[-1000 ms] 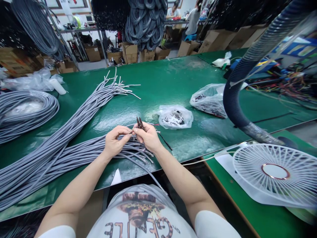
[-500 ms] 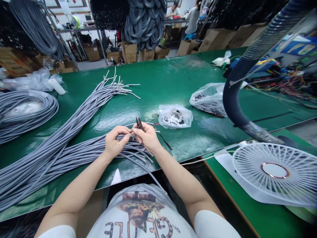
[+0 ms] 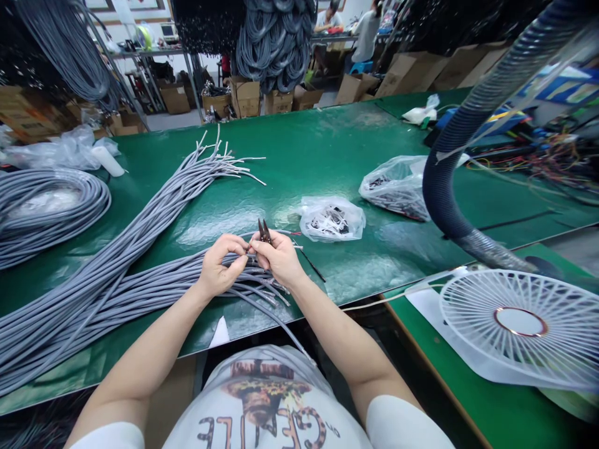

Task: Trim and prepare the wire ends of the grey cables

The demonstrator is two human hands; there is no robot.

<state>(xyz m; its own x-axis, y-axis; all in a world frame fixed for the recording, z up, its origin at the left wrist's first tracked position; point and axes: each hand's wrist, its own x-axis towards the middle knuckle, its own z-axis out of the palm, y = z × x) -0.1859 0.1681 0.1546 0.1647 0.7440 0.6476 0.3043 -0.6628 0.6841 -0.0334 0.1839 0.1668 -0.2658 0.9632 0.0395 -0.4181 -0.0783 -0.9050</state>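
Note:
A small pair of pointed dark snips (image 3: 264,231) sticks up out of my right hand (image 3: 279,257), whose fingers are wrapped round it. My left hand (image 3: 221,265) is pinched close against the right fingertips; what sits between its thumb and forefinger is too small to make out. Under and beside both hands lies a bundle of grey cables (image 3: 163,280) with stripped ends just below the right hand. A second, longer grey cable bundle (image 3: 173,181) runs diagonally to the upper middle of the green table.
Near my hands are a plastic bag of small parts (image 3: 332,218) and a larger plastic bag (image 3: 395,187). A ribbed hose (image 3: 440,181) curves down at the right above a white fan (image 3: 519,321). Coiled cable (image 3: 88,218) lies left. People sit at a far bench.
The left fingers have shifted very slightly at the pinch. The snips stay in the right hand, and the view has barely moved.

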